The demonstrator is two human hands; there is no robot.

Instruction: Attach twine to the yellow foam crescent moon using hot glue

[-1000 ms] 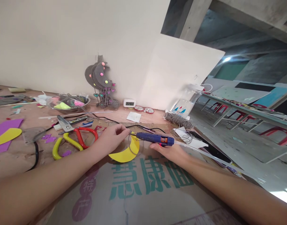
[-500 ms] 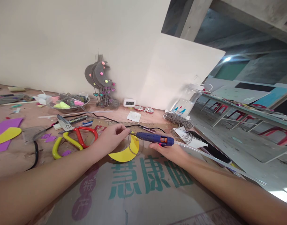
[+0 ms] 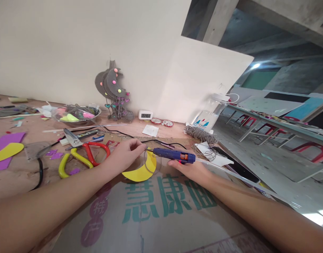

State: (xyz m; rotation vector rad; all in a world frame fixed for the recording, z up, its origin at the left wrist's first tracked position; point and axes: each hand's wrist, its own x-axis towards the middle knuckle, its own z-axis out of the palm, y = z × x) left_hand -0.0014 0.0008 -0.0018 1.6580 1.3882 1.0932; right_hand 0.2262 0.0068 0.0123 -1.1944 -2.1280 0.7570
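Note:
A yellow crescent [image 3: 140,173] lies on the printed cardboard sheet [image 3: 161,225], with a loop of grey cord [image 3: 159,168] over its right part. My left hand [image 3: 131,153] is closed at the crescent's upper side, thumb and finger pinched together; what they pinch is too small to make out. My right hand [image 3: 189,170] is wrapped round a blue glue gun [image 3: 173,155], which lies level with its nozzle pointing left at my left fingertips. A long clear glue stick [image 3: 225,170] sticks out of the gun's back end.
Red-handled scissors [image 3: 105,154] and yellow-handled ones [image 3: 63,167] lie left of my left hand. Behind stand a bowl of clay [image 3: 77,114], grey moon ornaments [image 3: 112,86], a small clock [image 3: 145,115] and a clear bottle [image 3: 210,112]. Grey cord [image 3: 201,135] lies at right.

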